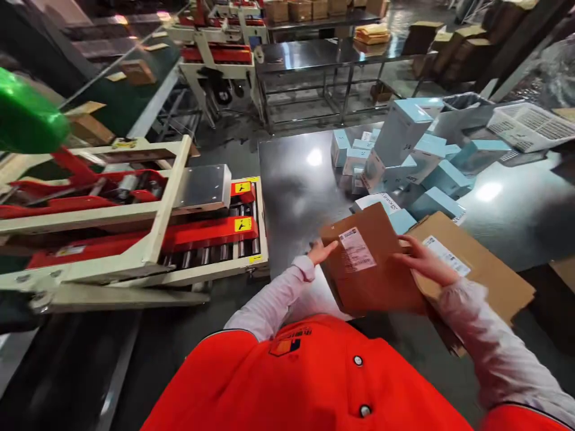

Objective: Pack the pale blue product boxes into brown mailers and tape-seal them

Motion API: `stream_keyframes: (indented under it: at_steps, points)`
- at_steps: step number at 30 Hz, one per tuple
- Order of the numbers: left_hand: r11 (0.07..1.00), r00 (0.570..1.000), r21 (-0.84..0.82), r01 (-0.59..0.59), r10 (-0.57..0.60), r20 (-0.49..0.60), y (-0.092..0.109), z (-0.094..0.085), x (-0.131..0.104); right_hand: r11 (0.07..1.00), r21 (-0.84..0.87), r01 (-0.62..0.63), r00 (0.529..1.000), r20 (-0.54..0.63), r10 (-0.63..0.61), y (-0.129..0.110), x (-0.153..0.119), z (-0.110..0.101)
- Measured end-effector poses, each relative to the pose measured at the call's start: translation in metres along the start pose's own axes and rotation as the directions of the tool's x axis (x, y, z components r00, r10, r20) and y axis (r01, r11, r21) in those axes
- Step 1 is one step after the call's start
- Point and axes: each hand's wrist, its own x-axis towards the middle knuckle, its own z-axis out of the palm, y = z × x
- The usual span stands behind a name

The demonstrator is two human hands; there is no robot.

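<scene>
A brown cardboard box point(381, 275) with a white printed label on its face is held up in front of me, tilted; it looks folded flat. My left hand point(321, 251) grips its left edge, thumb on the face and fingers mostly behind. At the right edge, my right hand point(424, 260) is closed on the same box, its fingers partly hidden. Just beyond my right hand lies another flat cardboard box point(489, 281), also labelled, on the metal table point(291, 179). Several light-blue boxes point(402, 134) are piled behind them, some standing and some lying.
To the left stands a red and cream carton-sealing machine point(206, 233) with rollers ending beside the table. A white plastic basket point(530, 126) and a grey bin point(462, 114) sit at the back right. Farther off are a steel table point(309, 57) and stacked cartons point(467, 60).
</scene>
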Motion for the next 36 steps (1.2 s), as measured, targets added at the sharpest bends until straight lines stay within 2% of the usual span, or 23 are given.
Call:
stream_keyframes:
  at_steps: [2,4,6,8,9,11,12,13,14,15,17,18,19,22,23,25,26,27,29,31,33,35,36]
  points:
    - [0.991,0.979,0.129,-0.043,0.068,-0.192,0.004,-0.019,-0.002,0.996,0.009,0.088,0.99,0.112,-0.088,-0.036,0.004,0.059]
    - [0.984,0.971,0.033,-0.173,0.176,-0.161,0.004,-0.027,-0.005,0.995,0.063,0.083,0.966,0.241,-0.096,-0.062,0.006,0.111]
    - [0.944,0.949,-0.124,-0.306,0.293,-0.116,0.0,-0.031,-0.008,0.987,0.161,-0.029,0.933,0.359,-0.031,-0.071,0.009,0.144]
    - [0.899,0.925,-0.219,-0.379,0.358,-0.127,-0.004,-0.032,-0.01,0.965,0.204,-0.164,0.908,0.414,0.066,-0.064,0.014,0.156]
    - [0.892,0.918,-0.221,-0.394,0.372,-0.134,-0.003,-0.033,-0.011,0.964,0.195,-0.183,0.92,0.38,0.098,-0.059,0.017,0.155]
    - [0.907,0.912,-0.114,-0.404,0.391,-0.12,0.004,-0.035,-0.012,0.995,0.098,-0.034,0.981,0.191,0.014,-0.052,0.021,0.143]
    - [0.915,0.908,0.013,-0.404,0.402,-0.119,0.01,-0.036,-0.012,0.992,-0.012,0.124,0.987,0.101,-0.122,-0.053,0.021,0.134]
    - [0.904,0.902,0.18,-0.388,0.412,-0.128,0.019,-0.038,-0.012,0.941,-0.147,0.306,0.952,0.077,-0.297,-0.058,0.018,0.125]
    - [0.861,0.892,0.369,-0.35,0.426,-0.149,0.03,-0.04,-0.013,0.828,-0.268,0.492,0.871,0.159,-0.466,-0.066,0.012,0.118]
    - [0.783,0.877,0.55,-0.29,0.448,-0.176,0.042,-0.042,-0.015,0.671,-0.34,0.658,0.752,0.321,-0.575,-0.076,0.004,0.112]
    - [0.548,0.841,0.818,-0.176,0.515,-0.165,0.065,-0.048,-0.02,0.377,-0.343,0.861,0.507,0.65,-0.567,-0.099,-0.019,0.11]
    - [0.408,0.827,0.899,-0.159,0.552,-0.104,0.074,-0.052,-0.023,0.281,-0.34,0.897,0.44,0.74,-0.508,-0.109,-0.032,0.114]
    - [0.253,0.815,0.952,-0.174,0.579,-0.005,0.082,-0.054,-0.027,0.218,-0.365,0.905,0.425,0.783,-0.454,-0.118,-0.044,0.121]
    - [-0.171,0.754,0.947,-0.27,0.575,0.319,0.089,-0.054,-0.038,0.166,-0.451,0.877,0.48,0.801,-0.359,-0.134,-0.067,0.148]
    - [-0.255,0.727,0.923,-0.287,0.57,0.384,0.086,-0.052,-0.041,0.177,-0.429,0.886,0.464,0.824,-0.325,-0.137,-0.068,0.156]
    - [-0.332,0.691,0.886,-0.323,0.556,0.461,0.074,-0.045,-0.046,0.228,-0.359,0.905,0.408,0.884,-0.228,-0.141,-0.059,0.168]
    - [-0.344,0.685,0.872,-0.35,0.54,0.488,0.067,-0.041,-0.047,0.25,-0.368,0.896,0.415,0.893,-0.175,-0.142,-0.051,0.17]
    - [-0.345,0.69,0.858,-0.38,0.512,0.512,0.06,-0.038,-0.047,0.258,-0.426,0.867,0.468,0.874,-0.128,-0.142,-0.042,0.171]
    - [-0.33,0.722,0.84,-0.43,0.433,0.54,0.047,-0.032,-0.044,0.242,-0.606,0.758,0.638,0.766,-0.081,-0.14,-0.027,0.167]
    - [-0.297,0.73,0.83,-0.472,0.397,0.557,0.038,-0.023,-0.038,0.229,-0.722,0.652,0.752,0.656,-0.073,-0.135,-0.021,0.158]
    - [-0.236,0.695,0.83,-0.506,0.458,0.554,0.029,-0.008,-0.028,0.263,-0.742,0.617,0.782,0.616,-0.096,-0.127,-0.024,0.145]
    - [-0.134,0.656,0.849,-0.511,0.577,0.486,0.02,0.01,-0.017,0.361,-0.672,0.647,0.755,0.63,-0.18,-0.116,-0.034,0.131]
    - [-0.054,0.658,0.86,-0.508,0.619,0.428,0.017,0.018,-0.011,0.429,-0.598,0.677,0.727,0.636,-0.259,-0.109,-0.038,0.125]
